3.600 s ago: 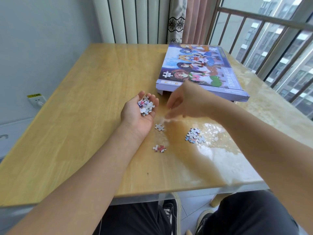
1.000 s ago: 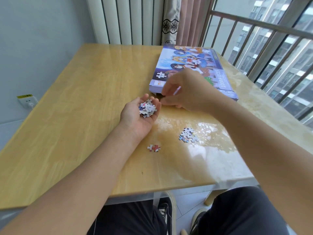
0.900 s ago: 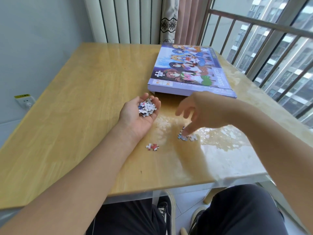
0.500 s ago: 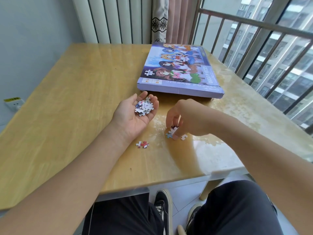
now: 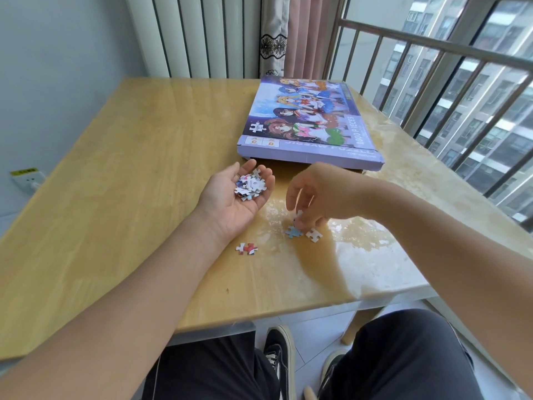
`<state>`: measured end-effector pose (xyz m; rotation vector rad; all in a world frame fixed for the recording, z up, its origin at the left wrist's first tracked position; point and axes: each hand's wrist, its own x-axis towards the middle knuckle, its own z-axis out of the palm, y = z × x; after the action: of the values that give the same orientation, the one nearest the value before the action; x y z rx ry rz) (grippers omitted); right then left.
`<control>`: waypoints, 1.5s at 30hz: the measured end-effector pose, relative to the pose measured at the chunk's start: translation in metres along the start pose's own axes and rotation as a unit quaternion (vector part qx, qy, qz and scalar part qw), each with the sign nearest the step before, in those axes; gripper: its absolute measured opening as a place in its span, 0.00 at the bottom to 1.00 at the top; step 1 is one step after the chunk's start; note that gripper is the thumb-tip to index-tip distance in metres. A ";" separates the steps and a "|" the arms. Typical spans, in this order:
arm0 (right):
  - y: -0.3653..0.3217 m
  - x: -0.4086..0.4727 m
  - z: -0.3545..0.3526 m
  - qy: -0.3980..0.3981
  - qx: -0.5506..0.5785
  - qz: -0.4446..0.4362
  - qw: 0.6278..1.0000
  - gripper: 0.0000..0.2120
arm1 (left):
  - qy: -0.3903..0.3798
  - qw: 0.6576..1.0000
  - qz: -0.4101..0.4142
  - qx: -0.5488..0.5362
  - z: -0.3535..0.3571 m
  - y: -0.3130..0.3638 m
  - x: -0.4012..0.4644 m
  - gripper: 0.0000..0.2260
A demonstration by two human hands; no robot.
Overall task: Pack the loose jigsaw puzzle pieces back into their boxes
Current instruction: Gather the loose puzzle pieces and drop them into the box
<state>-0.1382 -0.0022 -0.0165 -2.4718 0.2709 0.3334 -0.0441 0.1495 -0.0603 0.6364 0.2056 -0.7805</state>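
From the head camera we see our left hand lying palm up on the desk, fingers relaxed, carrying a heap of puzzle pieces. Our right hand pinches one piece just above a blue piece and a white piece. A red-white piece lies near the left wrist. The puzzle box lies beyond both hands; its contents are hidden.

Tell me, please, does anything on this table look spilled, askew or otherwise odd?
Yes: loose pieces lie scattered near the right hand: a blue piece, a white piece and a red-and-white pair. The puzzle box looks closed, its near edge slightly raised off the table.
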 end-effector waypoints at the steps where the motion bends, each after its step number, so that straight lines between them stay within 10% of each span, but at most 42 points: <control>1: -0.003 0.000 -0.005 0.038 0.039 -0.009 0.998 0.11 | -0.003 1.000 -0.002 0.004 0.001 0.000 0.000 0.14; 5: -0.030 0.012 -0.018 0.147 0.175 -0.052 0.972 0.11 | -0.018 0.999 -0.020 0.032 0.000 -0.002 -0.001 0.16; 9: -0.046 0.017 -0.022 0.205 -0.054 -0.096 0.972 0.22 | -0.009 0.999 -0.032 0.006 -0.001 0.000 -0.003 0.15; 15: 0.000 -0.021 -0.012 -0.057 -0.167 -0.002 0.984 0.19 | 0.012 1.000 -0.016 -0.009 -0.003 0.003 0.002 0.14; 45: 0.019 -0.024 0.004 -0.020 -0.102 -0.087 0.991 0.10 | -0.001 0.999 -0.021 0.028 0.002 -0.005 -0.003 0.14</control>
<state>-0.1672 -0.0119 -0.0233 -2.6632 0.0038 0.3510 -0.0498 0.1474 -0.0598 0.6852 0.1960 -0.8291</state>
